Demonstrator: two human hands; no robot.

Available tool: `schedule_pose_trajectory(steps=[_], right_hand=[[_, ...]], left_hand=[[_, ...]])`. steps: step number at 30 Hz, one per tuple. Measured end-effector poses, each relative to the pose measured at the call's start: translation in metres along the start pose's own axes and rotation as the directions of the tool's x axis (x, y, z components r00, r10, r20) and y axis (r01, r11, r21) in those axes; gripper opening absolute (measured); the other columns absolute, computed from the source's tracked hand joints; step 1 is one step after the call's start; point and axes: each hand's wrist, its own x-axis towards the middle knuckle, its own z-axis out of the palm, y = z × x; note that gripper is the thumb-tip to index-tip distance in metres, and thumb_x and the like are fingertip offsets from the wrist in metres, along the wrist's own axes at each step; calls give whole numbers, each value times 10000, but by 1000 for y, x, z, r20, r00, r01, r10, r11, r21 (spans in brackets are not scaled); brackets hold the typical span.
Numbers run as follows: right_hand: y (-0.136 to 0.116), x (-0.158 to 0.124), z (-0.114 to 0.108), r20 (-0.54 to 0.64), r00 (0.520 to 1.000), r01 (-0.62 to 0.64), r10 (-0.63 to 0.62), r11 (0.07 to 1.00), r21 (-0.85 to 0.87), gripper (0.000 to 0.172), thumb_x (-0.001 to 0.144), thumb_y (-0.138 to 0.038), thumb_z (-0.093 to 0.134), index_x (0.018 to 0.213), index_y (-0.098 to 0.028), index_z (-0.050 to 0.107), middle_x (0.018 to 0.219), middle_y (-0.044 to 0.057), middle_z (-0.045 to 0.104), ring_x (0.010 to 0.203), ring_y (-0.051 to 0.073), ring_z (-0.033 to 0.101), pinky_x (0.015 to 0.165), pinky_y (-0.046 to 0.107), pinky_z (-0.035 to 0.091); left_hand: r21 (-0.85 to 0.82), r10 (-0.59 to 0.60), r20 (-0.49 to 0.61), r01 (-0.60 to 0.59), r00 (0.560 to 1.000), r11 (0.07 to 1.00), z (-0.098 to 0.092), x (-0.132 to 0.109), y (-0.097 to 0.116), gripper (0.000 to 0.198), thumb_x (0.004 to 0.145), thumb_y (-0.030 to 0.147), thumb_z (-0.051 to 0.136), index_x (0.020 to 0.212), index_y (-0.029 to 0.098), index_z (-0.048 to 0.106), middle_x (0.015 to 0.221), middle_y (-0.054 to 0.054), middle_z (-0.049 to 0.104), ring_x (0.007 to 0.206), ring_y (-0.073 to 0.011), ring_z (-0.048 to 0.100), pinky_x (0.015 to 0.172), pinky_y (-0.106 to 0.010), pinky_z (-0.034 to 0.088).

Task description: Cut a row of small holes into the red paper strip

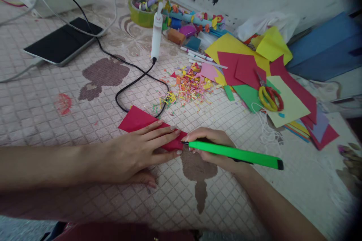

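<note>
A piece of red paper [137, 117] lies on the patterned tablecloth [93, 131] in front of me. My left hand [149, 145] rests flat across it, fingers stretched toward the right and pressing on the paper. In my right hand [212, 143] is a bright green pen [240, 151], pinched between thumb and fingers. Its dark tip touches or hovers just at the paper's right end; I cannot tell which. Part of the paper is hidden under my left fingers.
Paper scraps [192, 84] lie beyond the hands, near a white glue gun [157, 34] with a looped black cord. Scissors [270, 96] rest on coloured paper sheets [291, 101] at right. A black tablet [63, 41], a power strip [53, 2] and green tape [141, 15] stand farther back.
</note>
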Motion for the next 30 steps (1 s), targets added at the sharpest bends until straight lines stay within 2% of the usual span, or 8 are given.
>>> schedule_pose_trajectory(steps=[5, 10, 15, 20, 24, 30], right_hand=[[-1, 0, 0, 3, 1000, -6, 6, 1000, 6, 268, 945, -411, 674, 1150, -253, 742, 1040, 56, 783, 913, 197, 719, 774, 320, 538], [-2, 2, 0, 4, 1000, -8, 8, 1000, 8, 238, 937, -356, 672, 1138, -249, 743, 1031, 46, 780, 892, 184, 714, 754, 300, 532], [-3, 2, -2, 5, 1000, -10, 10, 1000, -8, 237, 932, -360, 687, 1133, -248, 744, 1004, 40, 776, 849, 177, 709, 725, 292, 521], [0, 1, -2, 20, 1000, -4, 4, 1000, 3, 287, 950, -432, 671, 1152, -239, 738, 1001, 51, 769, 851, 187, 703, 733, 306, 522], [2, 0, -2, 11, 1000, 9, -9, 1000, 18, 304, 951, -453, 675, 1159, -240, 736, 1031, 50, 772, 889, 187, 707, 754, 300, 520], [0, 0, -2, 12, 1000, -10, 9, 998, 58, 259, 949, -385, 687, 1155, -237, 736, 1015, 42, 768, 848, 167, 695, 721, 282, 520]], left_hand=[[20, -22, -7, 22, 1000, 1000, 4, -2, 5, 704, 986, 570, 615, 1551, 181, 454, 1652, -223, 344, 1564, -340, 294, 1293, -529, 182], [36, -56, 5, 55, 998, 998, 6, -3, 10, 729, 988, 559, 619, 1578, 188, 407, 1658, -224, 329, 1559, -364, 296, 1276, -556, 214], [31, -39, 17, 38, 999, 999, 3, -3, 6, 736, 991, 582, 599, 1582, 193, 394, 1675, -229, 284, 1560, -370, 291, 1261, -568, 242], [55, -49, 35, 47, 998, 997, 2, -2, 6, 744, 977, 552, 643, 1584, 202, 392, 1673, -233, 284, 1560, -370, 293, 1262, -560, 237], [74, -62, 44, 58, 997, 996, 2, -1, 8, 708, 998, 545, 610, 1580, 200, 402, 1669, -235, 293, 1553, -373, 308, 1251, -562, 258], [78, -68, 22, 66, 997, 995, 1, -1, 8, 712, 980, 548, 639, 1567, 207, 422, 1667, -200, 326, 1550, -341, 326, 1269, -520, 244]])
